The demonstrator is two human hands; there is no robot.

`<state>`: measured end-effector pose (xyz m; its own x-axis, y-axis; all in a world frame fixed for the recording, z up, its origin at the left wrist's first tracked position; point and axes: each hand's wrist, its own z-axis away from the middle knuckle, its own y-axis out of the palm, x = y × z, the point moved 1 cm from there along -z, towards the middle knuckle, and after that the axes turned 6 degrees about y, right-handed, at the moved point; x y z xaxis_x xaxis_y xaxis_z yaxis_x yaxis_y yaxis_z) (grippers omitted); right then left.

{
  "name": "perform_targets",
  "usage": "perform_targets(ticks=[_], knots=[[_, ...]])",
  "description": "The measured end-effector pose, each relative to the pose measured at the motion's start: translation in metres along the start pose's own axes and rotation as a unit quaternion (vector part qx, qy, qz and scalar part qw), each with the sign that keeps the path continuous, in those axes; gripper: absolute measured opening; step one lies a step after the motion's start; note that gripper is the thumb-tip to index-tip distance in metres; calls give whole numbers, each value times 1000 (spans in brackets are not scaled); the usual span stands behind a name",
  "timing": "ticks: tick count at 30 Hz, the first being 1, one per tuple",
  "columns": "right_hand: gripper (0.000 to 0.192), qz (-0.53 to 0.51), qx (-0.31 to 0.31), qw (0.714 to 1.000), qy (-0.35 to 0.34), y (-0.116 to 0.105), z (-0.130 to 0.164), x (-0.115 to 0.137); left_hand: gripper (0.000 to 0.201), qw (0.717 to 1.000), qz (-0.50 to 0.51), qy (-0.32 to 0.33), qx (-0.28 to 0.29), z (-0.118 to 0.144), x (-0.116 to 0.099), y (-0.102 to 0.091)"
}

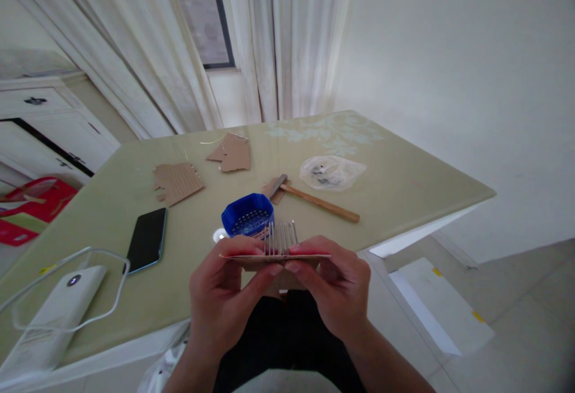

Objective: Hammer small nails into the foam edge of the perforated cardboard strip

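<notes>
My left hand [218,297] and my right hand [344,291] grip a thin piece of cardboard [309,256] from its two ends, thumbs underneath and fingers on top. Several metal nails [279,240] stand upright from the cardboard's middle, between my hands. Just beyond them on the table is a blue perforated basket [233,216] with some small reddish-brown things partly hidden at its near side. A hammer [321,201] with a wooden handle lies to the right of the basket, its head on a small cardboard scrap [268,188].
On the glass-topped table [404,183] lie torn cardboard pieces [179,182], a clear plastic bag [335,172] with small dark items, a phone [147,240] and a white power bank [67,306] with a looped cable. A white wall borders the right side.
</notes>
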<state>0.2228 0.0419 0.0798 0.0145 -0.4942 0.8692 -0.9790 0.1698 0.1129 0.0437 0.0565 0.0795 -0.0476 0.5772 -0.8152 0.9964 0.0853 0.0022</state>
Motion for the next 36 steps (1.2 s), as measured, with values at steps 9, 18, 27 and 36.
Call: perform_targets(ticks=[9, 18, 27, 36], knots=[[20, -31, 5, 996, -78, -2, 9, -4, 28, 992, 23, 120, 26, 4, -9, 4], [27, -27, 42, 984, -170, -5, 8, 1, 23, 975, 12, 205, 87, 4, -8, -10], [27, 15, 17, 977, -212, -7, 14, -4, 9, 971, -6, 233, 59, 9, -1, -8], [29, 6, 79, 969, -234, -13, 7, -4, 13, 969, -7, 213, 122, 10, -2, -20]])
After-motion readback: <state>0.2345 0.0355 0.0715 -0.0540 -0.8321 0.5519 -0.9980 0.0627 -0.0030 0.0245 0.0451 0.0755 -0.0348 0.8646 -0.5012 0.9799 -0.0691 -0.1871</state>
